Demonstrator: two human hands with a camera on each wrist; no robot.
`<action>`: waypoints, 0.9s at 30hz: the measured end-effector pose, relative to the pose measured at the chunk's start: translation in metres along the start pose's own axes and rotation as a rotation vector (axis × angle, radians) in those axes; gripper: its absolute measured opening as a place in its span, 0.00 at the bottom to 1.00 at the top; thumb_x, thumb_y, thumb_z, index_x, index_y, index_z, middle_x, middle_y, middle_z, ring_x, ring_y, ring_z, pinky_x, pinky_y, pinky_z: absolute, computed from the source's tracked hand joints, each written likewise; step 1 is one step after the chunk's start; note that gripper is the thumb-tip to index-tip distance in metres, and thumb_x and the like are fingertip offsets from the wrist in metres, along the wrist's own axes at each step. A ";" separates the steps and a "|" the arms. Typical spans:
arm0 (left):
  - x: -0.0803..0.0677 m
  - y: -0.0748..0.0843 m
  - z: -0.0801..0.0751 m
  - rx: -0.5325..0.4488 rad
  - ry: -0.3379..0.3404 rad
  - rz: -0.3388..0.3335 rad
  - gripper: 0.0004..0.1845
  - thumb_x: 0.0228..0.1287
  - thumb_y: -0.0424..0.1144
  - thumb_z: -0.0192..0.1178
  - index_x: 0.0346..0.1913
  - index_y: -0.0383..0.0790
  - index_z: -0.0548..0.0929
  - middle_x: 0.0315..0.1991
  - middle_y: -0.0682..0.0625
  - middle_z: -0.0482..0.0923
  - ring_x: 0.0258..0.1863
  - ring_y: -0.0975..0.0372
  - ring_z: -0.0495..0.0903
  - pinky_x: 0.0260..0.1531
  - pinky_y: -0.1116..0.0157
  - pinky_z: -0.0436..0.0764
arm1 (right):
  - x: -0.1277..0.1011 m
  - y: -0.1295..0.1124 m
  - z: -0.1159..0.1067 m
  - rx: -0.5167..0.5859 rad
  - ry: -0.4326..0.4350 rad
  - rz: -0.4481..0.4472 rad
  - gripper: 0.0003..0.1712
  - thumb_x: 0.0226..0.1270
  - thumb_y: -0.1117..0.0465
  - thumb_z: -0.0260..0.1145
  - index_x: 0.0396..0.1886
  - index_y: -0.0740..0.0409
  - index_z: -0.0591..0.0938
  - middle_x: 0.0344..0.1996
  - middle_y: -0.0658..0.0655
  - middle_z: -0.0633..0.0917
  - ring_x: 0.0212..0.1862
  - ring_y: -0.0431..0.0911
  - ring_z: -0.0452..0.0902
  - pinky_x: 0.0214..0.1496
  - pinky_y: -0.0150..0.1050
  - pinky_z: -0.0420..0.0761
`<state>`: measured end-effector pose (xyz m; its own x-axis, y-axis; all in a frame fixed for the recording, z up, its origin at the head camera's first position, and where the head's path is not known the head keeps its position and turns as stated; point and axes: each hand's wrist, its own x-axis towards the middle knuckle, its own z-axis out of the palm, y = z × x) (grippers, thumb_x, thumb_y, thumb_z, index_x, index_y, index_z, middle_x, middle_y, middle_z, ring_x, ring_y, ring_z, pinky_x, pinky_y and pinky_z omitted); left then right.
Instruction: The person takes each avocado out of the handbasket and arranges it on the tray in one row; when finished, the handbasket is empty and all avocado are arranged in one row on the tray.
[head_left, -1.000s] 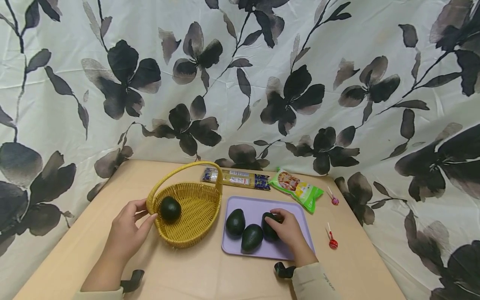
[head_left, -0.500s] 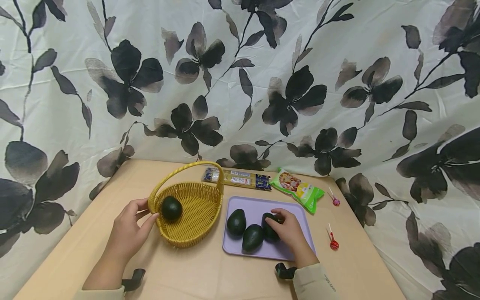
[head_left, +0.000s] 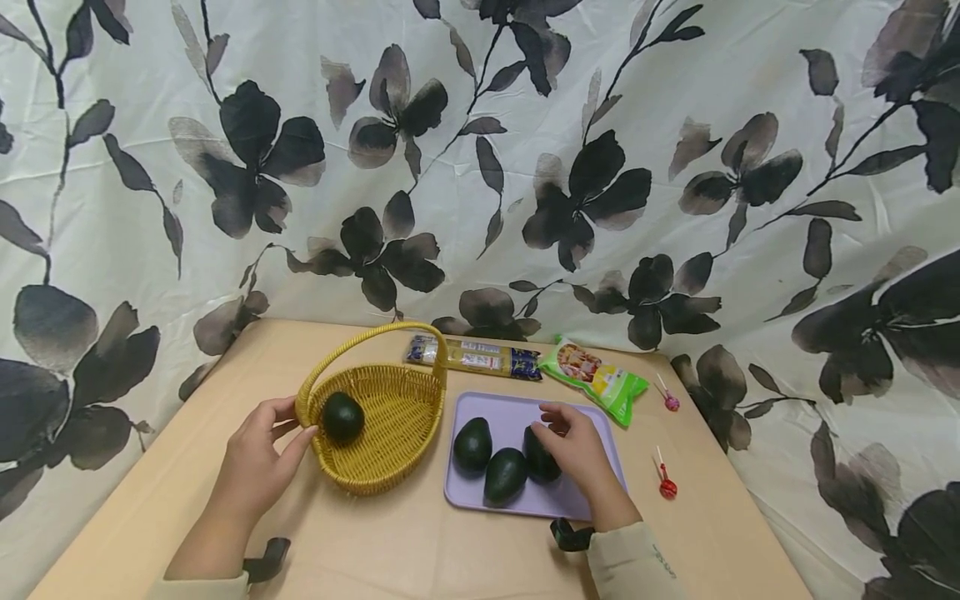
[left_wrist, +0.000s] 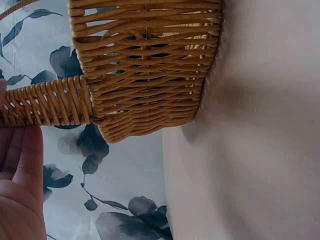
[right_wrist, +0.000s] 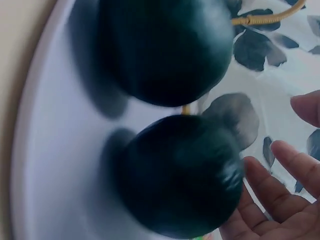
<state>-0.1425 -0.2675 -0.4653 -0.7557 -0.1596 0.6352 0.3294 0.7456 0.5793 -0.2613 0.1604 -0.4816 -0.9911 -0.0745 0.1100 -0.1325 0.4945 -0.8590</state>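
My left hand [head_left: 258, 467] grips the yellow wicker basket [head_left: 397, 446] where its handle [left_wrist: 47, 102] meets the left side. One dark green avocado [head_left: 342, 417] lies inside, at the left. To the right, a lilac tray [head_left: 510, 412] bears three more: a left avocado [head_left: 472, 444], a front avocado [head_left: 505, 477] and a right avocado [head_left: 540, 460]. Over the right one hovers my right hand [head_left: 581, 454], partly covering it in the head view. Its fingers [right_wrist: 272, 192] are spread and loose in the right wrist view, beside the near avocado [right_wrist: 180, 180], with nothing held.
Behind the tray lie a long pack that looks like spaghetti [head_left: 476, 357] and a green snack bag [head_left: 592, 379]. A pink lollipop [head_left: 670, 402] and a red lollipop [head_left: 667, 487] are on the table's right side. A floral cloth [head_left: 480, 167] hangs along the back.
My right hand has lifted slightly off the right avocado, its fingers loosening from around it. The avocado stays on the tray. My left hand keeps its grip on the basket.
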 end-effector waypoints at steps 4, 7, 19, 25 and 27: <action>0.000 -0.001 -0.001 -0.005 -0.004 0.001 0.25 0.56 0.23 0.73 0.55 0.30 0.76 0.52 0.42 0.81 0.52 0.83 0.72 0.55 0.91 0.73 | 0.001 -0.016 0.002 0.035 -0.024 -0.027 0.21 0.68 0.56 0.73 0.59 0.52 0.84 0.54 0.62 0.86 0.55 0.52 0.82 0.64 0.52 0.84; -0.001 -0.001 -0.001 -0.001 -0.006 -0.002 0.25 0.57 0.24 0.73 0.56 0.31 0.76 0.53 0.43 0.81 0.52 0.81 0.74 0.54 0.91 0.73 | 0.001 -0.028 0.005 0.050 -0.054 -0.054 0.21 0.68 0.57 0.73 0.59 0.53 0.84 0.54 0.59 0.86 0.58 0.53 0.82 0.67 0.52 0.83; -0.001 0.002 -0.002 0.032 -0.018 -0.014 0.25 0.57 0.24 0.74 0.56 0.32 0.75 0.53 0.44 0.81 0.50 0.56 0.82 0.55 0.92 0.72 | 0.012 -0.074 0.020 0.117 -0.260 -0.192 0.29 0.66 0.54 0.75 0.64 0.53 0.80 0.60 0.56 0.84 0.64 0.52 0.80 0.73 0.51 0.79; -0.001 0.003 -0.002 0.035 -0.019 -0.016 0.25 0.57 0.25 0.74 0.56 0.32 0.75 0.53 0.44 0.81 0.50 0.54 0.83 0.54 0.91 0.73 | 0.018 -0.089 0.030 0.108 -0.336 -0.235 0.32 0.67 0.52 0.74 0.68 0.52 0.78 0.64 0.56 0.82 0.66 0.50 0.78 0.75 0.49 0.77; -0.001 0.003 -0.002 0.033 -0.020 -0.015 0.25 0.57 0.24 0.73 0.56 0.31 0.75 0.53 0.44 0.81 0.50 0.52 0.83 0.54 0.92 0.72 | 0.020 -0.094 0.033 0.096 -0.361 -0.239 0.33 0.67 0.50 0.74 0.69 0.52 0.77 0.65 0.56 0.82 0.67 0.50 0.77 0.75 0.50 0.76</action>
<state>-0.1397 -0.2663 -0.4626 -0.7718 -0.1585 0.6158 0.2988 0.7644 0.5713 -0.2679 0.0837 -0.4150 -0.8636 -0.4833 0.1439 -0.3390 0.3452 -0.8752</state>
